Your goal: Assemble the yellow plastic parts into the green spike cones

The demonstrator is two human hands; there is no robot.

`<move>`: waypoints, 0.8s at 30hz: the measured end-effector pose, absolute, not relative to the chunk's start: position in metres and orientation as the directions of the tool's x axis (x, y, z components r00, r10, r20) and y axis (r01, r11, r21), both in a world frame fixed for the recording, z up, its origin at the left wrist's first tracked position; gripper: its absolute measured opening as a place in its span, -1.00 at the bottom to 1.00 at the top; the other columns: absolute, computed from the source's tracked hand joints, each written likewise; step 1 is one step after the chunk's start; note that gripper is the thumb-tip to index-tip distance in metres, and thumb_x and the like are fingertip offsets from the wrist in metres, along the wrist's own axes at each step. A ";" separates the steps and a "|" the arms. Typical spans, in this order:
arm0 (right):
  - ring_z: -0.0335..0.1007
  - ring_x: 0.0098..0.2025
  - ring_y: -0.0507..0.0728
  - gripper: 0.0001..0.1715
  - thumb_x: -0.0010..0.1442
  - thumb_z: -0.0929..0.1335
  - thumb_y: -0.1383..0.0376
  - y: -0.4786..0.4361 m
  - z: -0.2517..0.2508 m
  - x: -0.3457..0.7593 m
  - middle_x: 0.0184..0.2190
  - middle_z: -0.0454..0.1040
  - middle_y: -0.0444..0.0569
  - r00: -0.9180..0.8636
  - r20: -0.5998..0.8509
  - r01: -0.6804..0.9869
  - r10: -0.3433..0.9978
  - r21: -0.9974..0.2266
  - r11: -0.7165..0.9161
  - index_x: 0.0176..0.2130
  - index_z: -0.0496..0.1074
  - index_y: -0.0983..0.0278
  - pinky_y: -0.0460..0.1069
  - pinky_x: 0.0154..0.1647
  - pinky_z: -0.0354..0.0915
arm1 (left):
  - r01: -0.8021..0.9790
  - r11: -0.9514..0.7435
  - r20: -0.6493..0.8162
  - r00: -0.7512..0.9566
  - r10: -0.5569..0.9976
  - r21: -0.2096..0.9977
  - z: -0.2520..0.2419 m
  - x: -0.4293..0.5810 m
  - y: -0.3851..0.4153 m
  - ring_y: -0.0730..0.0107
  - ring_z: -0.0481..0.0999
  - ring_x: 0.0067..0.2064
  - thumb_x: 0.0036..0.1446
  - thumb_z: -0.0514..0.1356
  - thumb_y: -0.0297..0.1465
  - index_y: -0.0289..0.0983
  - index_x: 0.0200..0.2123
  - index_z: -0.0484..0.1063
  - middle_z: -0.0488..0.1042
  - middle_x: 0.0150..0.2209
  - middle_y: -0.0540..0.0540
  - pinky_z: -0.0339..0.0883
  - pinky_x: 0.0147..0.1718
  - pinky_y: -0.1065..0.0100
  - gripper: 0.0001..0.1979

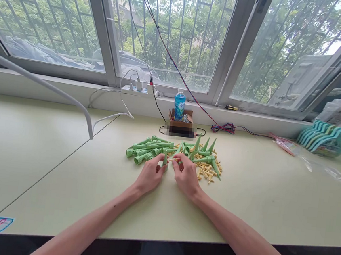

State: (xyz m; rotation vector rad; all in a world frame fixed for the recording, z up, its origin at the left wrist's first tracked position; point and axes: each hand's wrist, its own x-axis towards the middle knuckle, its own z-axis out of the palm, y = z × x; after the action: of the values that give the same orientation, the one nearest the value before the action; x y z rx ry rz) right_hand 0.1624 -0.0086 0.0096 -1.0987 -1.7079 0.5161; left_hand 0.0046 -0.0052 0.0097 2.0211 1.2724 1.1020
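Note:
My left hand [149, 175] is closed on a green plastic plant-watering spike [165, 158], holding it with the point upward. Beside it, my right hand [187, 178] pinches a small yellow plastic valve piece [172, 159] close to the side of the spike. Whether the two parts touch is too small to tell. A pile of green spikes [144, 152] lies just beyond my left hand. Past my right hand, several more green cones [205, 144] stand or lean among loose yellow T-shaped pieces [210, 173].
Behind the piles are a small cardboard box [179, 124] and a blue liquid bottle [179, 105]. Bundled cable [223, 128] lies to their right. Turquoise hangers [321, 137] stand at the far right. A white curved tube [78, 103] reaches over the table [69, 190] at left.

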 end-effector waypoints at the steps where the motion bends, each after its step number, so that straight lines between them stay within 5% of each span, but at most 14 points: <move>1: 0.31 -0.50 0.03 -0.81 0.32 0.22 0.24 -0.009 0.010 0.162 -0.28 0.49 -0.04 -0.091 0.514 0.428 0.853 -0.753 0.500 -0.19 0.38 0.26 -0.09 -0.50 0.17 | 0.482 -0.425 0.358 0.229 0.905 0.766 0.010 0.005 -0.005 0.62 0.20 -0.62 0.22 0.05 -0.37 -0.24 -0.16 0.35 0.51 -0.11 -0.08 0.18 -0.56 0.45 -0.85; 11: 0.23 -0.56 0.00 -0.79 0.32 0.23 0.22 -0.010 0.013 0.162 -0.33 0.46 -0.05 -0.070 0.502 0.412 0.862 -0.772 0.483 -0.24 0.37 0.27 -0.09 -0.54 0.15 | 0.424 -0.383 0.351 0.156 0.923 0.821 0.015 0.005 -0.008 0.70 0.20 -0.65 0.11 0.14 -0.41 -0.20 0.02 0.26 0.46 -0.04 -0.14 0.19 -0.66 0.51 -0.63; 16: 0.21 -0.62 -0.03 -0.76 0.32 0.24 0.16 -0.011 0.013 0.161 -0.41 0.41 -0.10 -0.041 0.497 0.323 0.867 -0.814 0.482 -0.25 0.35 0.27 -0.11 -0.61 0.14 | 0.415 -0.472 0.519 -0.001 0.855 0.778 0.021 0.004 -0.012 0.70 0.16 -0.64 0.10 0.18 -0.41 -0.21 -0.14 0.25 0.39 -0.28 0.03 0.15 -0.65 0.54 -0.75; 19: 0.24 -0.62 -0.03 -0.74 0.32 0.25 0.12 -0.013 0.013 0.161 -0.43 0.39 -0.12 -0.055 0.496 0.253 0.867 -0.833 0.492 -0.26 0.34 0.26 -0.11 -0.63 0.16 | 0.399 -0.517 0.541 0.061 0.839 0.757 0.019 0.005 -0.013 0.66 0.20 -0.62 0.20 0.15 -0.33 -0.24 -0.27 0.28 0.35 -0.38 0.05 0.11 -0.64 0.53 -0.88; 24: 0.28 -0.62 -0.02 -0.70 0.33 0.25 0.08 -0.015 0.014 0.161 -0.46 0.38 -0.13 -0.076 0.491 0.171 0.868 -0.851 0.497 -0.27 0.34 0.25 -0.11 -0.64 0.21 | 0.419 -0.517 0.507 0.145 0.850 0.746 0.015 0.006 -0.012 0.61 0.20 -0.61 0.29 0.09 -0.24 -0.27 -0.32 0.32 0.30 -0.50 0.06 0.04 -0.65 0.51 -0.78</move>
State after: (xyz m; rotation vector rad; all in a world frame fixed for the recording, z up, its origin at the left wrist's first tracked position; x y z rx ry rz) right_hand 0.1615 -0.0149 0.0139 -0.9246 -1.5657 0.7403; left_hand 0.0062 -0.0125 0.0146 1.9985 1.2116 1.3405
